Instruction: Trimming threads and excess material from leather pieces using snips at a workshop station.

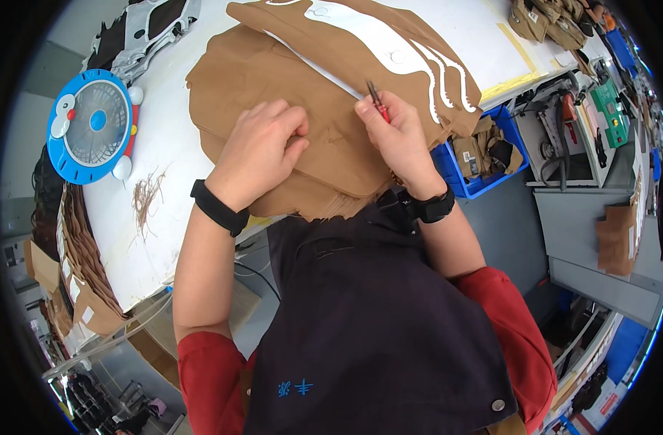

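Note:
Brown fabric pieces (pixel 252 87) lie layered on the white table, with white cut strips (pixel 375 36) over the upper part and a narrow pale line along a fold. My left hand (pixel 266 152) rests on the fabric with fingers curled inward; whatever they may grip is hidden. My right hand (pixel 397 138) is closed around a small red-handled tool with dark tips (pixel 376 101), apparently thread snips, pointed upward just right of the pale line. Frayed threads hang along the fabric's near edge, close to my body.
A blue fan (pixel 97 119) and loose threads (pixel 149 199) sit on the table (pixel 121 246) at left, beside brown stacked pieces (pixel 85 268). Right of the table are a blue bin (pixel 466 185) of fabric bundles and grey machinery (pixel 578 217). More bundles (pixel 545 22) lie at upper right.

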The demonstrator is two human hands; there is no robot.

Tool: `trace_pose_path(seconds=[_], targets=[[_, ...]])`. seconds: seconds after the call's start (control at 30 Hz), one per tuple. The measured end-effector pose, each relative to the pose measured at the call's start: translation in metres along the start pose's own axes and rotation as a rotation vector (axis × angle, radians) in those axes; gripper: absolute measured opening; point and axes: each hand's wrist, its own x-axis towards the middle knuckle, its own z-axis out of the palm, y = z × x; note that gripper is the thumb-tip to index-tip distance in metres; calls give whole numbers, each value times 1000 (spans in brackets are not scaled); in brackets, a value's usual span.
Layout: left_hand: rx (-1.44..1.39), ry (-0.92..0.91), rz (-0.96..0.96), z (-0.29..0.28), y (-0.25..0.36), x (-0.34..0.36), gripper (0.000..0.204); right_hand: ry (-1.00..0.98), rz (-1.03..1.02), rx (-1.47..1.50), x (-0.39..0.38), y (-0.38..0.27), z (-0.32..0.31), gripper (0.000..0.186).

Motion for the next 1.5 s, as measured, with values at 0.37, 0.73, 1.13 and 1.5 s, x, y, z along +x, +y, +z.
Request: trace_pose_path(seconds=[0.37,0.73,1.13,1.5], targets=[[20,-53,-12,0,2,-2,7,-261,-124,-381,-6,-2,4,19],[-55,-68,52,-4,3,-7,13,105,-96,-109,-1,8,3,20],[353,-13,58,8,18,-7,32,-61,-60,-6,-5,7,-5,23],[55,-95,-21,-3,21,5,21,-156,-124,-156,-9,5,-6,13]])
